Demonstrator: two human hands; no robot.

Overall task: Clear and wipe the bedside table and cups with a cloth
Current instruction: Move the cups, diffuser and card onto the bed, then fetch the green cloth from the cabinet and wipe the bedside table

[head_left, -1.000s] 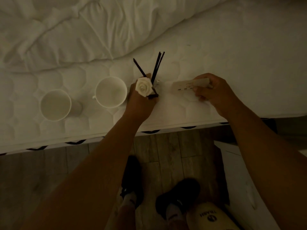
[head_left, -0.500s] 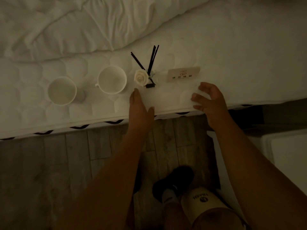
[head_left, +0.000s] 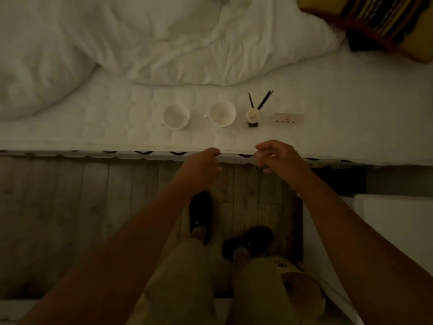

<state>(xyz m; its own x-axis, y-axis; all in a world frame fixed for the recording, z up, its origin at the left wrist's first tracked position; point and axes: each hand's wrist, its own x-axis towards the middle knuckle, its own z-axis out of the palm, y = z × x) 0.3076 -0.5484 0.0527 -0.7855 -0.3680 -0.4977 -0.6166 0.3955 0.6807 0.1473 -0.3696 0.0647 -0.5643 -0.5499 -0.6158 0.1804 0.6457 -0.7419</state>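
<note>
Light is low and fine detail is limited.

**Hands**
- Left hand [head_left: 206,161]: it is over the near edge of the mattress [head_left: 351,132]. The fingers curl loosely downward and hold nothing. Whether they touch the edge cannot be determined.
- Right hand [head_left: 276,156]: it is just to the right of the left hand, at the same edge, and the two hands are apart. The fingers are relaxed and partly curled, and they hold nothing.

**Task items**
- Left cup [head_left: 176,116] and right cup [head_left: 222,113]: both are white and stand upright on the mattress, beyond the hands and well apart from them. They stand near each other without touching. The handle of the right cup points left.
- Table [head_left: 393,221]: its white flat top is at lower right, beside the bed and to the right of the person's feet. Only part of it is in frame.

**Other items**
- Diffuser [head_left: 253,117]: it stands just right of the right cup. It has a white rose at its neck, and dark reeds fan out above it.
- Card [head_left: 288,118]: it lies flat to the right of the diffuser. Its small marks cannot be read.
- The cups, diffuser and card form one row parallel to the mattress edge.
- Duvet [head_left: 164,38]: it lies crumpled beyond the row.
- Cushion [head_left: 379,17]: it is striped and sits at the upper right corner.
- Floor [head_left: 70,207]: it is made of wood planks. Two black shoes [head_left: 200,212] stand on it between the forearms.
</note>
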